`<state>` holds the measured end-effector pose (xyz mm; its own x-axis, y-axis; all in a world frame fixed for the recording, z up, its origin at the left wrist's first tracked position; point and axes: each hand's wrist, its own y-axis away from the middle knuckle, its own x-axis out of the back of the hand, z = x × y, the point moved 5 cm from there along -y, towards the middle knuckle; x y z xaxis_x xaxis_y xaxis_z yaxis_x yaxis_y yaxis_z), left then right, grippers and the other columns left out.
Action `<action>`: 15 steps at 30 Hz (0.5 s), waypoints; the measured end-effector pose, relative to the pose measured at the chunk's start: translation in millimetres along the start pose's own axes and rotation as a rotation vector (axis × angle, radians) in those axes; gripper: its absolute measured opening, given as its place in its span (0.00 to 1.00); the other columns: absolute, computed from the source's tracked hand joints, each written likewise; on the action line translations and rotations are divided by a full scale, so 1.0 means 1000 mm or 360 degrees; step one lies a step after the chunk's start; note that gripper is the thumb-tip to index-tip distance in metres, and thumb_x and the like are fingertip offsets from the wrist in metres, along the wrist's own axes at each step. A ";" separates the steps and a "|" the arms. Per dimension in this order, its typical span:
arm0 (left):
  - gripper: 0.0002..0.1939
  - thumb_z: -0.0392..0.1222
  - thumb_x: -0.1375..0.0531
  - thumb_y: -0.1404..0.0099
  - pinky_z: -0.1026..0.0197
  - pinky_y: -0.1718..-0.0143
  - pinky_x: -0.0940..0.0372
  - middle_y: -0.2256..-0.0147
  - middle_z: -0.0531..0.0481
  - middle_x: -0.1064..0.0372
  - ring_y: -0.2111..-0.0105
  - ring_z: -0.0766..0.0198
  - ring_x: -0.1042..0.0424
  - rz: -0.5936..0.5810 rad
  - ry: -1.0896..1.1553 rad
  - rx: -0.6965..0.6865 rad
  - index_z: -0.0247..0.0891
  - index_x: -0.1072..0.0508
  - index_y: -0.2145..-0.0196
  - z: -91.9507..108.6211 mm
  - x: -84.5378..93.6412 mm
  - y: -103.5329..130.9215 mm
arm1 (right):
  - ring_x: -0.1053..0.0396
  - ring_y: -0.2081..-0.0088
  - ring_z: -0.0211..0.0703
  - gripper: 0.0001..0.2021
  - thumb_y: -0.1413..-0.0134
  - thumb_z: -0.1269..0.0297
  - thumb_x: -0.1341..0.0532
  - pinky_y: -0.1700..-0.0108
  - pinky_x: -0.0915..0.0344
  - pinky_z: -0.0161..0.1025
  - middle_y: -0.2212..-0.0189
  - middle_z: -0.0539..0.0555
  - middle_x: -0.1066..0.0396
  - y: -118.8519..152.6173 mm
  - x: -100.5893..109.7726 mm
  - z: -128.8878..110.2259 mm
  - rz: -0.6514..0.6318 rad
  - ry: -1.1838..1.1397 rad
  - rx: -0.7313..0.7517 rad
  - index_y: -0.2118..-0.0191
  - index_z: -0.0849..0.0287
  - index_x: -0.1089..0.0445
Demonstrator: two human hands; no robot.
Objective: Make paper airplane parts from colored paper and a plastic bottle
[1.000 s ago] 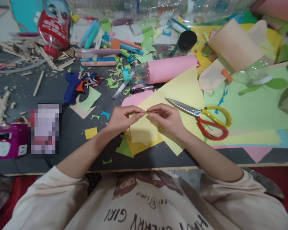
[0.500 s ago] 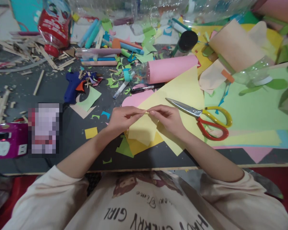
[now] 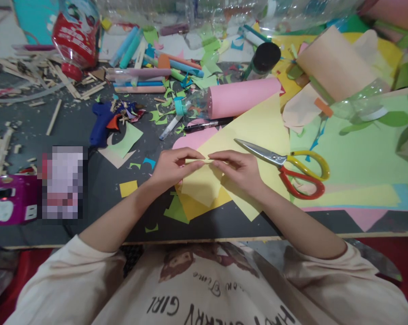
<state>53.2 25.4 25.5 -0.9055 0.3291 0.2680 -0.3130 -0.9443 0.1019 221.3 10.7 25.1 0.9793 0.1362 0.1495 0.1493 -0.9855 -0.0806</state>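
Observation:
Between my fingertips is a small piece of yellow paper [image 3: 207,160], seen nearly edge-on as a thin pale line. My left hand [image 3: 172,168] is closed in a pinch on its left end, and my right hand [image 3: 241,169] pinches the right end. Both hands hover over a large pale yellow sheet [image 3: 254,121] and a darker yellow piece [image 3: 199,211] beneath it. Just right of my right hand, scissors [image 3: 281,162] with one yellow and one red handle lie on the sheet, blades pointing up-left.
Left of my hands lie a blue glue gun [image 3: 101,121], green paper scraps [image 3: 129,139] and a blurred-out rectangular object [image 3: 65,183]. Beyond stand a pink-wrapped bottle [image 3: 242,98], a black pen [image 3: 208,125], markers [image 3: 139,72] and a red-labelled bottle [image 3: 75,38]. Wood sticks litter the far left.
My fingers have parted slightly from the thumbs, and more of the thin yellow paper's edge shows between them. The hands stay in about the same place.

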 end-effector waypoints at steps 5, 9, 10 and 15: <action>0.14 0.52 0.34 0.43 0.71 0.89 0.45 0.74 0.50 0.23 0.89 0.75 0.38 0.0047 0.0016 0.0018 0.37 0.21 0.70 -0.001 0.001 0.001 | 0.22 0.66 0.43 0.05 0.49 0.62 0.34 0.64 0.27 0.38 0.68 0.50 0.19 0.000 0.002 0.000 0.0020 0.0104 -0.0023 0.69 0.51 0.20; 0.13 0.50 0.34 0.43 0.72 0.90 0.46 0.77 0.51 0.24 0.91 0.75 0.39 0.0054 0.0053 0.0009 0.37 0.21 0.71 -0.002 0.002 0.001 | 0.22 0.66 0.43 0.05 0.48 0.64 0.35 0.61 0.26 0.40 0.69 0.50 0.19 0.001 0.003 -0.001 0.0010 0.0101 0.0048 0.70 0.51 0.20; 0.13 0.50 0.34 0.43 0.72 0.90 0.46 0.77 0.51 0.24 0.91 0.75 0.39 0.0055 0.0063 0.0018 0.37 0.21 0.72 -0.003 0.002 0.000 | 0.22 0.67 0.43 0.05 0.48 0.64 0.34 0.62 0.26 0.40 0.69 0.50 0.19 0.001 0.003 -0.002 0.0012 0.0098 0.0053 0.70 0.51 0.20; 0.13 0.50 0.33 0.44 0.71 0.91 0.51 0.82 0.53 0.28 0.92 0.75 0.42 0.0062 0.0106 0.0089 0.36 0.21 0.74 -0.008 0.001 0.000 | 0.23 0.68 0.42 0.05 0.49 0.62 0.34 0.65 0.27 0.39 0.70 0.50 0.19 -0.001 0.004 0.000 0.0025 0.0089 0.0000 0.71 0.51 0.20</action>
<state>49.7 26.1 18.4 -0.9343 0.2890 0.2087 -0.2623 -0.9538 0.1466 224.6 11.7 26.1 0.9724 0.1148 0.2033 0.1340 -0.9875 -0.0835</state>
